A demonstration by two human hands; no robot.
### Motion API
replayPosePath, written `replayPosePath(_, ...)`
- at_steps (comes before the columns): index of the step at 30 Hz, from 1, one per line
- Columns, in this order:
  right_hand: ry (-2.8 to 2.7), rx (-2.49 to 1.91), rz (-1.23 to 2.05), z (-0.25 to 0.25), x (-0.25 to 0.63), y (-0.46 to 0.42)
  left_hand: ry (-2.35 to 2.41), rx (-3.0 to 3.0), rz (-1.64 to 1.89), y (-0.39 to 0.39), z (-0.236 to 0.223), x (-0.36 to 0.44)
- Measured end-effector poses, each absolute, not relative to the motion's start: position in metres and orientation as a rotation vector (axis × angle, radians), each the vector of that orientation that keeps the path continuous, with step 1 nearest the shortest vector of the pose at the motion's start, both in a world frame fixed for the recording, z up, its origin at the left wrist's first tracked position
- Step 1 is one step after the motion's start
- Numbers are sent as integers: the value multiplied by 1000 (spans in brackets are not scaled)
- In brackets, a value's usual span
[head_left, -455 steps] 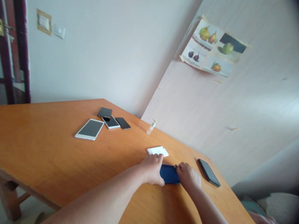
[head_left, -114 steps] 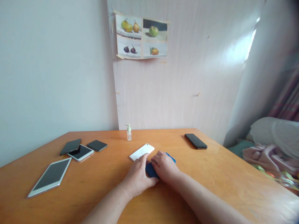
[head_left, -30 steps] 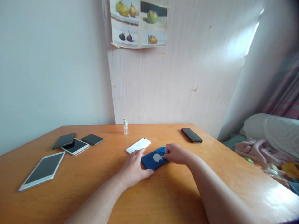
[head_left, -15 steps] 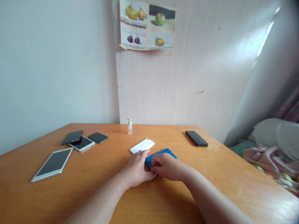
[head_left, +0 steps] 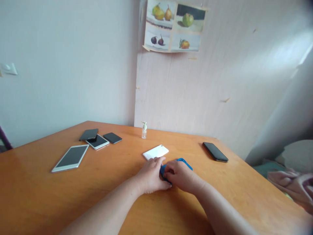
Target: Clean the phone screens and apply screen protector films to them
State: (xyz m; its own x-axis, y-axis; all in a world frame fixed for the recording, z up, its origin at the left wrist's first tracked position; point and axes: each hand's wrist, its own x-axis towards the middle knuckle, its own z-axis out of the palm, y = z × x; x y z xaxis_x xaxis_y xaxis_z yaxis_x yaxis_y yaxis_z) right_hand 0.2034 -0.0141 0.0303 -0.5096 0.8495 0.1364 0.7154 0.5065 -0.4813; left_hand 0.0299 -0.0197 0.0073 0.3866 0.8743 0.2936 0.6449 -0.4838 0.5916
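Shifted leftward since a second ago, the right hand (head_left: 181, 174) curls over the flat, round-cornered blue phone or case (head_left: 187, 163), fingertips too hidden to tell whether they pinch; the left hand (head_left: 151, 175), thumb and fingers spread, clasps its left end. Orange wooden tabletop (head_left: 239, 189) lies open right of them; beyond the fingers stands a small clear pump bottle (head_left: 144, 133), contents indistinct.

Fruit pics (head_left: 174, 27) on pale wall panel (head_left: 178, 94) behind brn tbl (head_left: 110, 163)
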Motion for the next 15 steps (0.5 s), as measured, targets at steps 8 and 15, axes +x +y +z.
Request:
replayPosePath(8,-2394,-1338,484,34,205,-11,1337,2240,865,-21,6,33)
replayPosePath(15,-2398,-1317,605,32,205,-11,1338,2227,833,-23,11,33)
